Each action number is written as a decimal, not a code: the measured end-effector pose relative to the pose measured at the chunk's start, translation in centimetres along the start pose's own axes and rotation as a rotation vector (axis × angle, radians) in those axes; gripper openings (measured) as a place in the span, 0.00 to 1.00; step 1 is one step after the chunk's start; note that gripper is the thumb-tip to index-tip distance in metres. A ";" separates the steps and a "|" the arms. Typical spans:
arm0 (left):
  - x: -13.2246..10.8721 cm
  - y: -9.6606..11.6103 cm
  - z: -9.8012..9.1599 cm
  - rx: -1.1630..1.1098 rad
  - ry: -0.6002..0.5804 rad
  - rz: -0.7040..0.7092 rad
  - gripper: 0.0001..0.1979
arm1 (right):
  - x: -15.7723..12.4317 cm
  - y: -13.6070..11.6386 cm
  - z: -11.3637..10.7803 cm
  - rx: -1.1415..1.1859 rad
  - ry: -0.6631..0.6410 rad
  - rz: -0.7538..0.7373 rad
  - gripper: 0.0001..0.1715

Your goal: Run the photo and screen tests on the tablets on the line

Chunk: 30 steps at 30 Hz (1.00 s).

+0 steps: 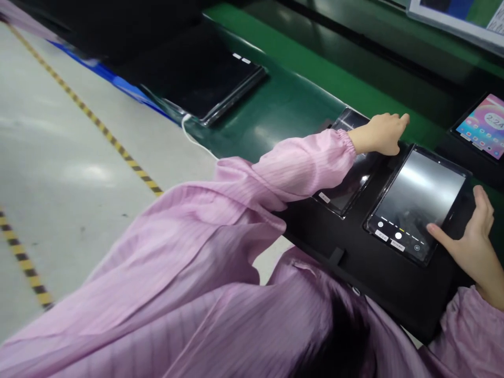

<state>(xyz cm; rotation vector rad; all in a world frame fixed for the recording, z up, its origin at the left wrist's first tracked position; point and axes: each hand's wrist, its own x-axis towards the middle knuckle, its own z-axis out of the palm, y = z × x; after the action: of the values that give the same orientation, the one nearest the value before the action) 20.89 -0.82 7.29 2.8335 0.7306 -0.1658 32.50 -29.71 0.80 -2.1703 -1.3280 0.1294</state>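
Reaching toward the upper right of the frame, my left hand (380, 134) lies with loosely curled fingers, gripping nothing, across the far end of a dark, glossy tablet with an unlit screen (346, 181) at centre right. My right hand (474, 239) sits open at the lower right edge, thumb resting on the near corner of a second tablet, a black-framed one with a grey lit screen (419, 202), and the fingers raised beside its edge; it steadies the device rather than clasping it. Both tablets lie side by side in a black moulded holder (354, 262) on the green tabletop (291, 100).

I judge the work mid-way: the lit tablet appears to show a camera view with a round white button along its near edge, so that one looks switched on and under check, while the dark one looks not yet woken.

Further out, a third tablet with a colourful home screen (482, 126) sits at the right edge, cut off by the frame, and a large flat black panel (205, 79) lies at upper centre with a white cable (195, 139) trailing from it. Grey floor with yellow-black tape (98, 123) fills the left.

My pink striped sleeve (236, 210) hides the holder's near left part, the small on-screen labels are unreadable, and the whole view is tilted and slightly blurred.
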 end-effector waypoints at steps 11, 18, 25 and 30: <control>0.8 0.0 0.8 0.032 0.041 0.043 0.44 | -1.3 0.8 -0.2 -0.062 -0.205 0.034 0.84; -2.1 -6.1 2.7 -0.381 0.297 0.191 0.36 | -1.4 0.0 0.1 -0.041 -0.218 0.040 0.87; -12.8 -13.5 6.8 -0.640 0.516 -0.003 0.36 | -1.5 0.1 0.7 -0.055 -0.237 0.052 0.85; -18.4 -13.6 11.1 -0.690 0.597 -0.135 0.34 | -1.8 0.5 0.5 -0.042 -0.226 0.072 0.82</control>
<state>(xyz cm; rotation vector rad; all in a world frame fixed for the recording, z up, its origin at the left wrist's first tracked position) -2.41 -0.29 -2.91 2.1511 0.8686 0.7869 31.78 -31.18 -0.28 -2.2936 -1.3856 0.3884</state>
